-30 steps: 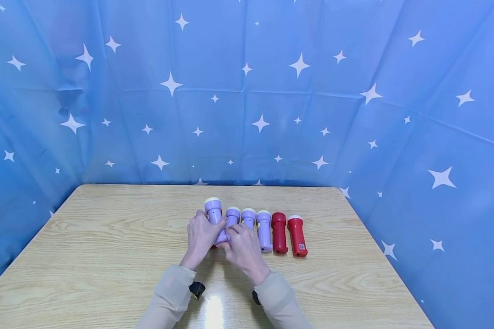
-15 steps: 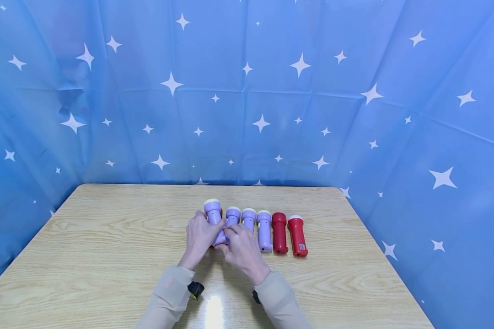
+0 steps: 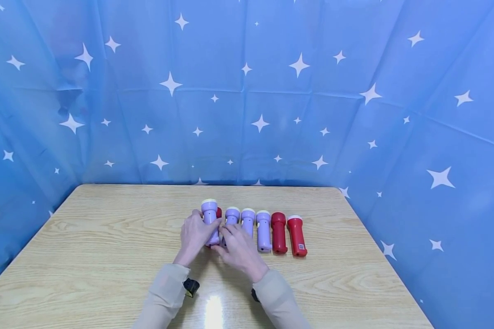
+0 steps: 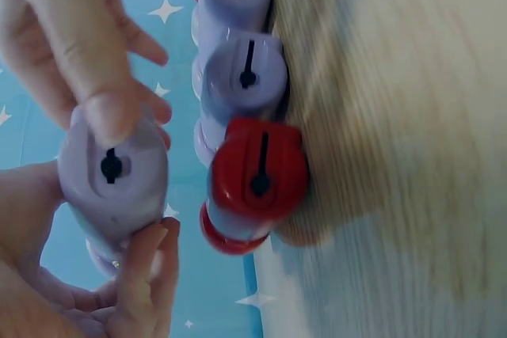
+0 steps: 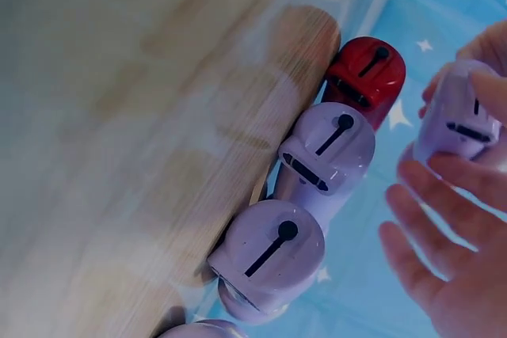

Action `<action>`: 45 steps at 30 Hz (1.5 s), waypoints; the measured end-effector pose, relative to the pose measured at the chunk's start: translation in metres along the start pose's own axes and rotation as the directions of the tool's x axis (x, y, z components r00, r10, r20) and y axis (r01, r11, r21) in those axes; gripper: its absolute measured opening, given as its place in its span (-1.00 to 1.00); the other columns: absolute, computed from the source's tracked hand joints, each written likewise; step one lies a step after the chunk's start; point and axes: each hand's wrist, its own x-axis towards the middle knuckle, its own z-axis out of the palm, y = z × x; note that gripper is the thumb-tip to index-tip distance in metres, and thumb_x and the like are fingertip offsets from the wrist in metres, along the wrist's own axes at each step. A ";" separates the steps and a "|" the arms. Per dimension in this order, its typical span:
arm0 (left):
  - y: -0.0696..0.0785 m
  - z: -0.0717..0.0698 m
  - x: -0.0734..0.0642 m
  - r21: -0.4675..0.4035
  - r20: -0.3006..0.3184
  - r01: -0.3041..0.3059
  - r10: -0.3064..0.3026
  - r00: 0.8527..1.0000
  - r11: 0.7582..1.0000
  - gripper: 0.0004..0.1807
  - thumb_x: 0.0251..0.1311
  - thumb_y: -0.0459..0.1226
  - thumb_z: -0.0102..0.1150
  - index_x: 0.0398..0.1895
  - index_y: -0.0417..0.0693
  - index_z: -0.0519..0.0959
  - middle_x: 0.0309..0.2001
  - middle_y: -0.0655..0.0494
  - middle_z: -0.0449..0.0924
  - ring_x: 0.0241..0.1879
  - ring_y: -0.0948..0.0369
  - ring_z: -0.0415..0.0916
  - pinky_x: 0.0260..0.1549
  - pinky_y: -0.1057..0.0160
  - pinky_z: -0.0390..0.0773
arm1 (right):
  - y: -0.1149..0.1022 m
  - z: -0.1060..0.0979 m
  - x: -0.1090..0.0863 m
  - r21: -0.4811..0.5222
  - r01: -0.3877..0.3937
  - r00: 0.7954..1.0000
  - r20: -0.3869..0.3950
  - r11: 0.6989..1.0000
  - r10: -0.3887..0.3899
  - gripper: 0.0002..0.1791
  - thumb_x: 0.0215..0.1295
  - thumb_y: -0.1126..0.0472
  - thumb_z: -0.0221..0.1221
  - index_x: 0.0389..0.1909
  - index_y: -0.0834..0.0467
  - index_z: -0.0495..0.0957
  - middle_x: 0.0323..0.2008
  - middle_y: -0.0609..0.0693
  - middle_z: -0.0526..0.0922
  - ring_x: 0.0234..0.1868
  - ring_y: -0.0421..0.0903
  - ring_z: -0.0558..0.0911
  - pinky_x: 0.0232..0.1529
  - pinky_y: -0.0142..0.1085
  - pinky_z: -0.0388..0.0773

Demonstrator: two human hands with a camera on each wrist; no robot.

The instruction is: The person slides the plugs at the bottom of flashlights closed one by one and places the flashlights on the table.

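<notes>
My left hand [image 3: 192, 236] grips a lilac flashlight [image 3: 209, 215] with a pale lens rim, raised above the row. In the left wrist view its tail end, with a black slot, faces the camera. The right hand [image 3: 239, 249] reaches over from the right, its thumb on that tail in the left wrist view. Its other fingers spread rather straight beside the flashlight in the right wrist view. A red flashlight [image 4: 257, 172] stands just right of the held one, partly hidden in the head view. A lilac flashlight [image 5: 329, 148] comes right after it.
Farther right in the same row lie more lilac flashlights [image 3: 264, 233], a dark red flashlight [image 3: 279, 234] and a bright red flashlight [image 3: 298, 236] with a square label. The wooden table [image 3: 107, 256] backs onto a blue star-patterned curtain [image 3: 214, 114].
The left hand has shifted slightly left with the lilac flashlight, showing more of the red one beside it. My right hand has followed a little leftward. The row stays put.
</notes>
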 end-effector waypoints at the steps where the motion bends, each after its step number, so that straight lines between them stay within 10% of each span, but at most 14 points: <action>1: -0.001 -0.001 0.001 0.009 0.009 0.007 -0.007 1.000 1.000 -0.40 -0.05 0.09 0.33 -0.26 -0.28 0.46 -0.42 -0.16 0.57 -0.51 0.05 0.49 -0.65 0.24 0.31 | 0.000 0.000 0.000 -0.001 -0.008 0.999 0.032 1.000 0.008 -0.44 0.11 -0.07 0.30 0.03 0.21 0.55 -0.08 0.03 0.65 -0.02 -0.04 0.60 0.10 -0.24 0.50; 26: -0.034 0.002 0.027 0.160 0.138 0.058 -0.081 0.987 0.985 -0.40 0.13 0.02 0.22 -0.11 -0.39 0.43 -0.35 -0.23 0.54 -0.45 0.01 0.53 -0.59 0.18 0.44 | -0.001 0.008 0.009 0.010 -0.203 0.903 0.389 0.979 0.183 -0.35 0.28 -0.12 0.12 0.36 -0.01 0.29 0.42 0.17 0.20 0.44 0.27 0.15 0.32 0.18 0.21; 45: -0.036 0.004 0.027 0.182 0.159 0.066 -0.096 0.983 0.981 -0.36 0.15 0.04 0.19 -0.07 -0.43 0.43 -0.24 -0.28 0.45 -0.36 -0.01 0.47 -0.46 0.07 0.49 | -0.001 0.008 0.009 0.006 -0.214 0.882 0.431 0.977 0.191 -0.33 0.27 -0.09 0.15 0.38 -0.04 0.25 0.42 0.16 0.21 0.46 0.24 0.11 0.36 0.17 0.16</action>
